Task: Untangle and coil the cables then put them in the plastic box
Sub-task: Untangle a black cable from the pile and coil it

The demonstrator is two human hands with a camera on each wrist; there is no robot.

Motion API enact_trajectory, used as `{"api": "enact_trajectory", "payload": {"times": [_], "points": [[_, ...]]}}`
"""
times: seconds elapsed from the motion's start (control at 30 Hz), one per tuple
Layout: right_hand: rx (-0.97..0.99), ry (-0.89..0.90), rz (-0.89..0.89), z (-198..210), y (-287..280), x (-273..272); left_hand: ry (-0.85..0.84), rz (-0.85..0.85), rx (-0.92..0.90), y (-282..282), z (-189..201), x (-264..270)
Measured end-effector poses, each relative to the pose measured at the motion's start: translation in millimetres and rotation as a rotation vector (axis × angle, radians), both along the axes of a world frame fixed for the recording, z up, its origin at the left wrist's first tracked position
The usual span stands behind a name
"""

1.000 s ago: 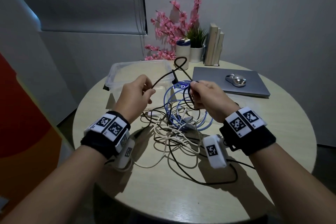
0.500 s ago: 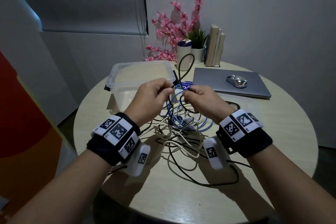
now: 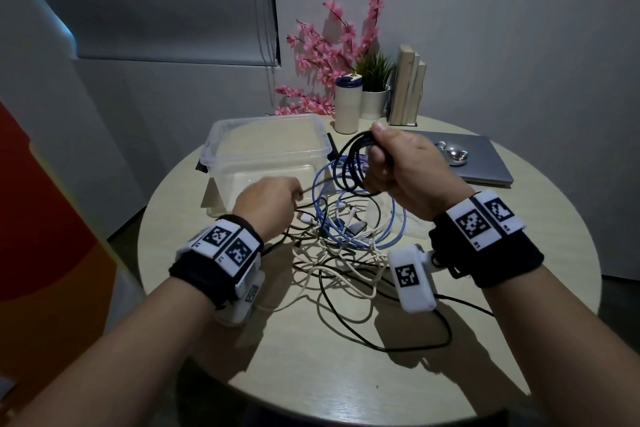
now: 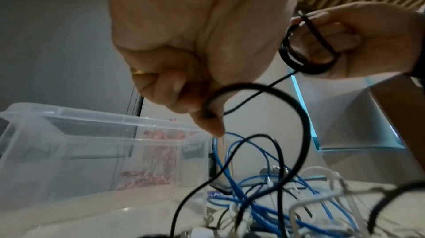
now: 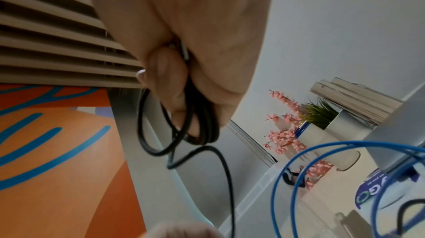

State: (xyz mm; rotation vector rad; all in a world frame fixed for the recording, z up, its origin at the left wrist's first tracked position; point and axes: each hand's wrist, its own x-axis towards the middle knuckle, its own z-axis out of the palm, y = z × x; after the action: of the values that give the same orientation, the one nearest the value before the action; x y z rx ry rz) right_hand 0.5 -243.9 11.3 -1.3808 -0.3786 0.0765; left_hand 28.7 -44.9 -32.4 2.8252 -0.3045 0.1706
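Note:
A tangle of black, white and blue cables (image 3: pixel 343 236) lies on the round table (image 3: pixel 311 357). My right hand (image 3: pixel 398 166) is raised above the tangle and grips several small loops of the black cable (image 3: pixel 353 163) (image 5: pixel 184 129). My left hand (image 3: pixel 273 198) sits lower, beside the clear plastic box (image 3: pixel 266 152), and pinches the same black cable (image 4: pixel 230 92) as it runs down into the pile. The blue cable (image 3: pixel 391 236) (image 4: pixel 253 187) forms wide loops under both hands. The box (image 4: pixel 69 141) stands empty at the back left.
A closed grey laptop (image 3: pixel 485 163) with a silver mouse (image 3: pixel 453 154) lies at the back right. A white tumbler (image 3: pixel 348 104), a potted plant (image 3: pixel 374 94), pink flowers (image 3: pixel 329 55) and books (image 3: pixel 408 83) stand along the far edge. A black cable loop (image 3: pixel 398 340) trails toward the front.
My right hand rose and moved toward the far side with more black loops gathered in it. My left hand dropped away from it, down to the left, sliding along the cable toward the pile.

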Motion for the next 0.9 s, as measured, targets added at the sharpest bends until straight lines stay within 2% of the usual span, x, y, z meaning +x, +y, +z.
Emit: {"api": "enact_trajectory", "payload": {"times": [0.17,0.4,0.5,0.63,0.8,0.9], "points": [[0.192,0.022,-0.094,3,-3,9,0.129,-0.231,0.201,-7,-10,-4],[0.523,0.044,-0.176,8,-1,7,0.101,-0.423,0.338,-15,-21,-12],[0.531,0.022,-0.224,4,-3,13,0.136,-0.543,0.318,-15,-22,-16],[0.445,0.053,-0.373,-9,-8,23,0.227,-0.577,0.357,-13,-18,-19],[0.583,0.131,-0.552,-19,-8,30,0.247,-0.582,0.255,-6,-17,-16],[0.446,0.127,-0.685,-21,-6,32,0.182,-0.584,0.22,-2,-13,-12]]}}
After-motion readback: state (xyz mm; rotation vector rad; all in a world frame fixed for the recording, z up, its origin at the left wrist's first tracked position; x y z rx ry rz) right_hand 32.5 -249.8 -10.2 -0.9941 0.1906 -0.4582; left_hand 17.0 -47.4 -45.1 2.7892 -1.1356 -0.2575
